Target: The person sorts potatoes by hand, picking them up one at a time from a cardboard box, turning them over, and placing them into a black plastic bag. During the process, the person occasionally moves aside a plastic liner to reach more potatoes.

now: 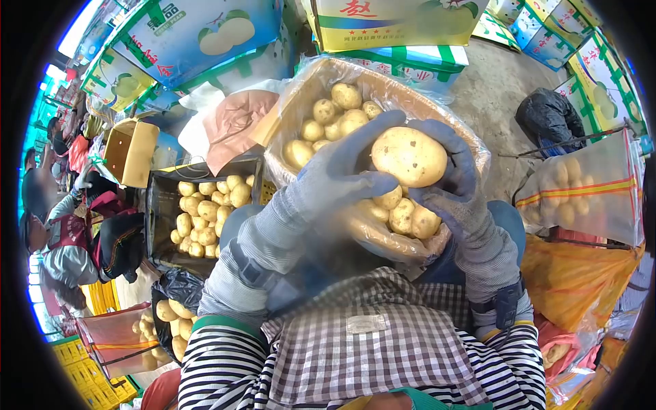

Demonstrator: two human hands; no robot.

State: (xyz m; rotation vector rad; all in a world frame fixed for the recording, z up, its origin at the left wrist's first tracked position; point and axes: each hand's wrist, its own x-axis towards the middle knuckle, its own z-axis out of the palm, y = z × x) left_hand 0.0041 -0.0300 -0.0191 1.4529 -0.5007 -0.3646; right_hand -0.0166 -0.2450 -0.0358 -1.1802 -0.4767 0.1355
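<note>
A large, pale yellow potato (410, 156) with small dark specks is held up in front of me between both gloved hands. My left hand (335, 167), in a grey-blue glove, curves round its left side, with the thumb low and the fingers at the upper edge. On the other side, my right hand (454, 167) has its fingers wrapped about the potato's right edge. Beneath the hands stands a cardboard box (369, 236) lined with clear plastic. More potatoes (348, 96) lie inside it, partly hidden by my hands.
A dark-lined crate (158, 225) of smaller potatoes stands to the left, with a black bag (181, 285) below it. Printed cartons (403, 20) are stacked ahead. At right is a mesh sack (581, 188) with potatoes. Another person (68, 232) is at the far left.
</note>
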